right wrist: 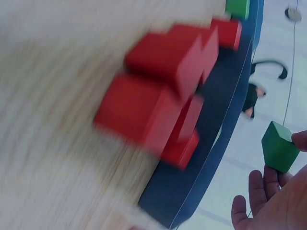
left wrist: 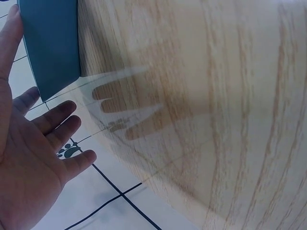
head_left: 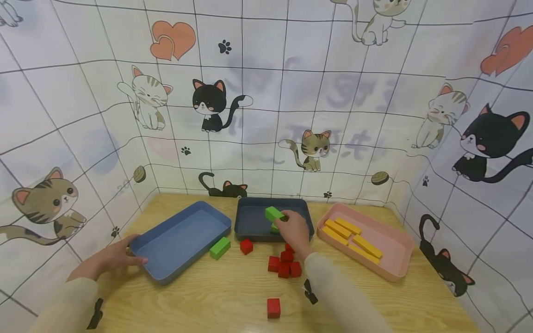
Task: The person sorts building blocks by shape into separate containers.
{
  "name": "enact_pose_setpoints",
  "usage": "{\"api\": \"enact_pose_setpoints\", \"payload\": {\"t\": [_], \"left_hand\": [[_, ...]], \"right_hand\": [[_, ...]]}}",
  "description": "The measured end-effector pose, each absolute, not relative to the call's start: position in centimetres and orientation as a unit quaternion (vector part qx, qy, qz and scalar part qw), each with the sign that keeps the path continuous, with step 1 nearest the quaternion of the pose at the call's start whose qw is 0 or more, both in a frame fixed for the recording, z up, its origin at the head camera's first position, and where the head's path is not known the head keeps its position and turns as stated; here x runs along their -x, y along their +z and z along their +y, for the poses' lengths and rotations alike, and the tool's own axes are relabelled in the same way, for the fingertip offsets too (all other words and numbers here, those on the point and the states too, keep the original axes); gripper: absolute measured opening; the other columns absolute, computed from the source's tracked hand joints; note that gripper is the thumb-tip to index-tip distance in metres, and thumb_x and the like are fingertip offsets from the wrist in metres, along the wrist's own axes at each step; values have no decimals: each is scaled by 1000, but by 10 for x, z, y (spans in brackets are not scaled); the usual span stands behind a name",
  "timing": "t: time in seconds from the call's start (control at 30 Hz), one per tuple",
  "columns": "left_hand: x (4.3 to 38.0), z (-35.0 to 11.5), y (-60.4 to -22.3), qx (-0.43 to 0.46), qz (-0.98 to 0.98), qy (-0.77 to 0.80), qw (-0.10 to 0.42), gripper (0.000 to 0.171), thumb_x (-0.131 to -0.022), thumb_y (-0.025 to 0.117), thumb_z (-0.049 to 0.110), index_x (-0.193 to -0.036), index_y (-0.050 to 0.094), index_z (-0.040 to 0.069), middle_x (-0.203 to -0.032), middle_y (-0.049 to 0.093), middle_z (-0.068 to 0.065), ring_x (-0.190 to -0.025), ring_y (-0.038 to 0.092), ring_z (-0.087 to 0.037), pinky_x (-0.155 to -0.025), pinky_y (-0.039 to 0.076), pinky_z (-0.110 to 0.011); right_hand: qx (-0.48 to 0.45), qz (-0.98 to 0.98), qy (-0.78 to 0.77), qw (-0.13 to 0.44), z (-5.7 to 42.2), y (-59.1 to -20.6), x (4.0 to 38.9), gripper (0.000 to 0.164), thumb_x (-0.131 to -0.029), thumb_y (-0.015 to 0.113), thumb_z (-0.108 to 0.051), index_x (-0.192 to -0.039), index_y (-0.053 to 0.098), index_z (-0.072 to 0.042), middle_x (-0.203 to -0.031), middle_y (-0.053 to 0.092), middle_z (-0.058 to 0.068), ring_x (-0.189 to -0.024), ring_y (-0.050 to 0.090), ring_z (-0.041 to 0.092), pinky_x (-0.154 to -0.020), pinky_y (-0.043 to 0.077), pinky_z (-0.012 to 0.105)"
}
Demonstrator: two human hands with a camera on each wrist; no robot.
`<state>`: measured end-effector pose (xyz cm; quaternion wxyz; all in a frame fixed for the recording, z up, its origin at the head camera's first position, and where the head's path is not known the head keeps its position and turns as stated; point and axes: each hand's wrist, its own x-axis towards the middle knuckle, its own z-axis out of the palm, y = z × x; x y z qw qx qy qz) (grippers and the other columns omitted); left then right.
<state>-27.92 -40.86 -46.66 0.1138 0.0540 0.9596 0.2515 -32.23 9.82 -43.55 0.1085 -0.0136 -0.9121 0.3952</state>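
My left hand [head_left: 118, 255] holds the left end of a blue tray [head_left: 156, 276], thumb on one side and index finger on the other. In the left wrist view the other fingers of that left hand [left wrist: 41, 153] are spread, off the tray [left wrist: 53, 43]. Above the dark navy tray [head_left: 254, 222], my right hand [head_left: 294, 231] pinches a green block [head_left: 274, 213]; the right wrist view shows this green block [right wrist: 279, 147] between thumb and fingers. Another green block [head_left: 275, 228] lies in the navy tray, partly hidden by the hand.
A green block [head_left: 220, 248] lies beside the blue tray. Several red cubes [head_left: 284, 269] cluster before the navy tray; one red cube [head_left: 246, 246] sits left of them, another red cube [head_left: 273, 308] nearer. The pink tray [head_left: 395, 249] at right holds several yellow blocks [head_left: 366, 246].
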Motion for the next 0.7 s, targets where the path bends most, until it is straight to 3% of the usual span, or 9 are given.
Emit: {"api": "enact_pose_setpoints", "payload": {"t": [0.13, 0.37, 0.53, 0.7], "left_hand": [[280, -409, -467, -54, 959, 254, 113, 109, -84, 76, 50, -149, 17, -14, -143, 27, -46, -127, 32, -64, -97, 33, -71], [278, -410, -466, -54, 958, 257, 111, 107, -84, 76, 49, -148, 18, -15, -142, 29, -46, -126, 35, -63, -97, 35, -70], [278, -407, -466, -46, 956, 264, 115, 108, -84, 77, 48, -149, 17, -14, -142, 29, -46, -127, 35, -62, -98, 34, -70], [279, -407, -467, -31, 959, 257, 116, 111, -81, 78, 53, -149, 18, -12, -144, 28, -45, -129, 30, -63, -101, 30, -71]], "right_hand": [[30, -916, 383, 119, 121, -438, 335, 43, -88, 65, -28, -124, 68, -6, -101, 68, 7, -79, 59, 23, -67, 48, 37], [46, -920, 372, 113, 141, -447, 353, 47, -91, 62, -30, -129, 64, -3, -113, 68, 12, -91, 59, 28, -83, 44, 45], [48, -924, 363, 111, 147, -451, 360, 46, -91, 61, -30, -128, 63, -2, -111, 68, 14, -90, 59, 30, -79, 46, 43], [22, -932, 352, 80, 148, -453, 365, 55, -96, 62, -30, -138, 53, 4, -129, 61, 23, -114, 58, 38, -97, 45, 52]]}}
